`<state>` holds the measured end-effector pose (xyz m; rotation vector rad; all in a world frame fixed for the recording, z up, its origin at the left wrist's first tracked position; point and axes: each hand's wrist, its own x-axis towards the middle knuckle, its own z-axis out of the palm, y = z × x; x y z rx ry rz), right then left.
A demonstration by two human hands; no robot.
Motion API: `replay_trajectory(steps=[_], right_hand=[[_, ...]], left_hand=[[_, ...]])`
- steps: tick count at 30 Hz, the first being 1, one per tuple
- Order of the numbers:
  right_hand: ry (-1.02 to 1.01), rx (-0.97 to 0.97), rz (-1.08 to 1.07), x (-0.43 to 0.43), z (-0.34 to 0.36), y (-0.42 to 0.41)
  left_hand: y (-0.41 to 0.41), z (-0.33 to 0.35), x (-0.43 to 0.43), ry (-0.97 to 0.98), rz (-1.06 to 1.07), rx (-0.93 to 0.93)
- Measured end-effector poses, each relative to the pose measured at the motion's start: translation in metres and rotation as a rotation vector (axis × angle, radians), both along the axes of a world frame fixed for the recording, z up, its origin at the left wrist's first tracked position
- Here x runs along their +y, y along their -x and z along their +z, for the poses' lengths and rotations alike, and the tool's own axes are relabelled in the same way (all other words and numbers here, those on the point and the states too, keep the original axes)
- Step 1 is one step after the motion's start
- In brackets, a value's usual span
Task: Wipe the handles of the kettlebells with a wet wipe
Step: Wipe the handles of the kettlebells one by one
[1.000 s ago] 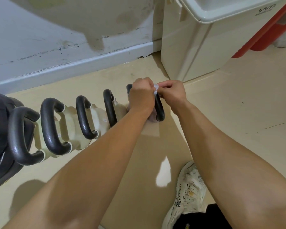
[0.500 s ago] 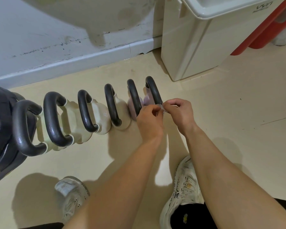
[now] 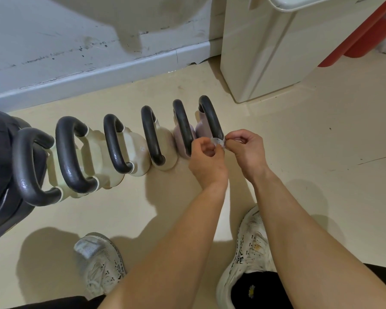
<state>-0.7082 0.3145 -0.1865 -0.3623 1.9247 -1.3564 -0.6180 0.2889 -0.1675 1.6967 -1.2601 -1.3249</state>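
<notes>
Wet wipe (image 3: 218,142), a small crumpled scrap, is pinched between the fingertips of my left hand (image 3: 206,162) and my right hand (image 3: 246,152), just beside the near end of the rightmost kettlebell handle (image 3: 211,117). Nearer me, my white sneakers (image 3: 250,246) stand on the beige floor (image 3: 321,179). The kettlebells (image 3: 129,148) line up leftward, and beyond them are a scuffed grey wall (image 3: 76,41) and a white bin (image 3: 265,52).

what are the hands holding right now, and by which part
A small wet wipe, stretched between the two hands. The left hand pinches its left end with its fingertips, and the right hand pinches its right end.
</notes>
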Motion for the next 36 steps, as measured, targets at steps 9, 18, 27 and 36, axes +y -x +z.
replay_trajectory(steps=[9, 18, 27, 36], right_hand=[[-0.018, -0.119, -0.028, -0.001, -0.020, -0.004], [0.017, -0.302, -0.103, -0.001, -0.022, -0.005], [0.045, -0.166, -0.030, -0.009, 0.002, 0.007], [0.068, 0.022, 0.170, -0.055, 0.029, 0.029]], left_hand=[[0.001, -0.032, 0.009, -0.131, -0.044, -0.123], [0.008, -0.019, 0.010, -0.262, 0.117, -0.019], [-0.003, 0.012, -0.012, 0.173, -0.185, -0.214], [0.007, 0.034, -0.080, 0.454, -0.587, -0.470]])
